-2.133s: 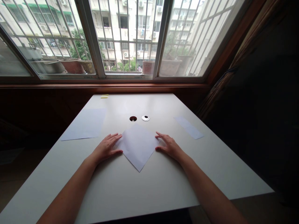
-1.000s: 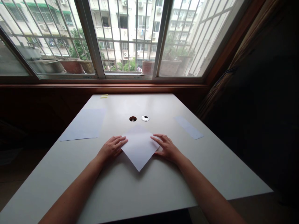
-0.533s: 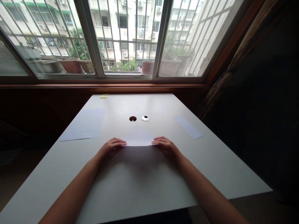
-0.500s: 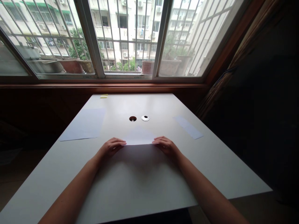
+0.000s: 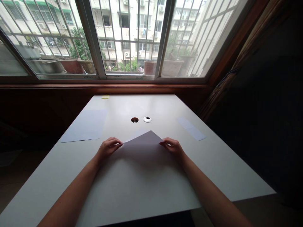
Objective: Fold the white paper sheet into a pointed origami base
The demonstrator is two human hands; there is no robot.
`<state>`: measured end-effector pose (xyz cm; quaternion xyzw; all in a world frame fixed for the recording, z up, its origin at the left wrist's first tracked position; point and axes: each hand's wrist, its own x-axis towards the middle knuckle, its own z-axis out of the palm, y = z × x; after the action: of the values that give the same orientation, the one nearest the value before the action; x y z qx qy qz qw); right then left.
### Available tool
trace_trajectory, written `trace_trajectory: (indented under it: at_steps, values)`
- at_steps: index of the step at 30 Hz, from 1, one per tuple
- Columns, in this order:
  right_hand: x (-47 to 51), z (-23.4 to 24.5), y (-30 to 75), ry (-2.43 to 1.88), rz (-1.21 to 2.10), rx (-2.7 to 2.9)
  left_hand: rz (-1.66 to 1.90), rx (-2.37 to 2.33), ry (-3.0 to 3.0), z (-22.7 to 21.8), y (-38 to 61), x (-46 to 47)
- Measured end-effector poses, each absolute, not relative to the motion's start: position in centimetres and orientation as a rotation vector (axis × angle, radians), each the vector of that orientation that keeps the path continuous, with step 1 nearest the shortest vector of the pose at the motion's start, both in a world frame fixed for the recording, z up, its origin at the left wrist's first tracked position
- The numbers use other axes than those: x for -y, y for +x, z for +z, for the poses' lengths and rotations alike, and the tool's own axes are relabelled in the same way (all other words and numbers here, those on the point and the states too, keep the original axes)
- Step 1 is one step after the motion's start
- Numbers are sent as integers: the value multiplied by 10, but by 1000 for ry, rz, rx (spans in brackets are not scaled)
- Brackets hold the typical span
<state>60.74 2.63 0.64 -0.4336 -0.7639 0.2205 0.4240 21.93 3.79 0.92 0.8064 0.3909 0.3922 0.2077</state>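
A white sheet of paper (image 5: 144, 139), its upper edge rising to a pointed corner, stands tilted up off the table between my hands. My left hand (image 5: 109, 147) pinches its left corner between thumb and fingers. At the right corner my right hand (image 5: 173, 147) grips it the same way. Behind the raised part, a paler bit of paper shows on the table; how it joins the sheet is hidden.
On the white table (image 5: 142, 189) lie a large paper sheet (image 5: 85, 125) at left and a narrow paper strip (image 5: 191, 128) at right. A round cable hole (image 5: 134, 120), its silver cover (image 5: 147, 119) and yellow sticky notes (image 5: 105, 97) are farther back. Beyond is a barred window (image 5: 127, 41).
The paper's straight near edge has given way to a raised, pointed flap facing me. Both hands have moved slightly apart and now pinch the corners.
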Motion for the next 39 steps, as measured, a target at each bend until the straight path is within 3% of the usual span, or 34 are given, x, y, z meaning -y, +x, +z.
trace_trajectory:
  at_steps: [10, 16, 29, 39]
  values:
    - [-26, 6, 607, -1076, 54, 2107, 1198, -1002, 2489, 15, 222, -32]
    - [-20, 9, 600, -1060, -15, 2301, 1115, -980, 2615, 17, 225, -27]
    - [-29, 4, 605, -884, 339, 2177, 1105, -787, 2224, 19, 226, -22]
    - [-32, -1, 612, -1102, 824, 1934, 992, -975, 2196, 9, 224, -29]
